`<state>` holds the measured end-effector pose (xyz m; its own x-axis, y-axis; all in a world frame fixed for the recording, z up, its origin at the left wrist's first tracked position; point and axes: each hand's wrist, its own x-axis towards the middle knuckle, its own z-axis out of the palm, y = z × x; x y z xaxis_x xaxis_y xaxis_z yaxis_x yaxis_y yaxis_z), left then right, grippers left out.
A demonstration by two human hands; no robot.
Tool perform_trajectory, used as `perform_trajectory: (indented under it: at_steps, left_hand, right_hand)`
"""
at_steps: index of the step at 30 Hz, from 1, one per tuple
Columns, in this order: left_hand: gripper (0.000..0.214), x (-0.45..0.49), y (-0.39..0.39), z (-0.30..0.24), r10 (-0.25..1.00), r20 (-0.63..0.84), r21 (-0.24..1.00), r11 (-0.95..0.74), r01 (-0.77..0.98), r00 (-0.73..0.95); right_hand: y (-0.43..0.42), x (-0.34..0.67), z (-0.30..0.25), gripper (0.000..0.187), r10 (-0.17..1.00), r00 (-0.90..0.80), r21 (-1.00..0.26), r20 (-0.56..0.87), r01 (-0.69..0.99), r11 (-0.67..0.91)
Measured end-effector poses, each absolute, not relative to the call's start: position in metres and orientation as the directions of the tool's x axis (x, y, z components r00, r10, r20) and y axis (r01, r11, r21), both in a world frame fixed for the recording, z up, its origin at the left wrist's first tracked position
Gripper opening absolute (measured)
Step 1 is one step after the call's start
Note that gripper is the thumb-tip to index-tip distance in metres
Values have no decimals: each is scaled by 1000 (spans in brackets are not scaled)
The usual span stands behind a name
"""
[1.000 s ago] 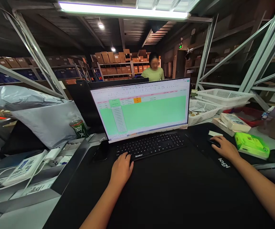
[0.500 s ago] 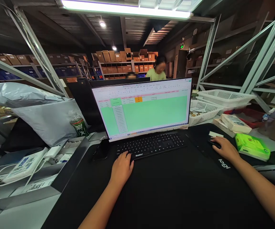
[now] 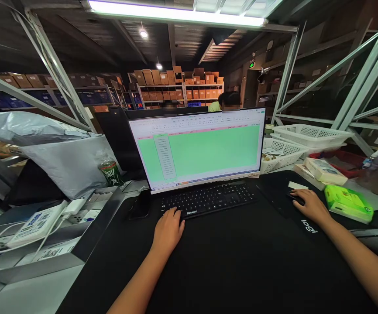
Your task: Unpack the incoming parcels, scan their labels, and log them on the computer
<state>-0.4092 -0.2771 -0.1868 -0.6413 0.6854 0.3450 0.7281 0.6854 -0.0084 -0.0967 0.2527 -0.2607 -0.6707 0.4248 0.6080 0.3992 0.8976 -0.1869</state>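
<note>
My left hand (image 3: 168, 227) rests on the lower left corner of a black keyboard (image 3: 208, 199), its fingers stretched over the keys and holding nothing. Over at the right, my right hand (image 3: 310, 205) is closed over a dark computer mouse (image 3: 297, 199), mostly hidden under the fingers, on a black mat with a "logi" mark. Behind the keyboard stands a monitor (image 3: 208, 152) showing a spreadsheet, largely green, with one column selected. A black phone (image 3: 140, 205) lies left of the keyboard.
White plastic baskets (image 3: 310, 133), small boxes (image 3: 325, 170) and a green tissue pack (image 3: 348, 203) stand at the right. To the left are a green drink bottle (image 3: 109, 170), grey bags (image 3: 67, 161) and a tray (image 3: 77, 248) with cables. A person (image 3: 228, 101) is behind the monitor.
The spreadsheet has scrolled: the rows with the orange cell are gone and the green fills more of the screen. The person behind has lowered and shifted right. Both hands keep their places.
</note>
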Motion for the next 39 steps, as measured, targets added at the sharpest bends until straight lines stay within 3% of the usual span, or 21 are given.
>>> perform_trajectory:
  at_steps: [19, 23, 29, 39]
  left_hand:
    - [39, -407, -276, -184, 690, 316, -34, 694, 719, -651]
    - [37, -408, -277, -186, 685, 344, -29, 691, 722, -642]
    - [35, -410, -277, -188, 686, 356, -25, 686, 727, -635]
    - [38, -407, -276, -184, 684, 318, -43, 702, 711, -656]
  right_hand:
    - [255, -96, -264, 35, 420, -668, -146, 614, 427, 893]
    - [250, -95, -262, 37, 452, -658, -162, 602, 454, 876]
    - [243, -95, -258, 54, 580, -594, -228, 558, 563, 795]
    - [246, -101, -258, 55, 582, -622, -229, 523, 555, 799]
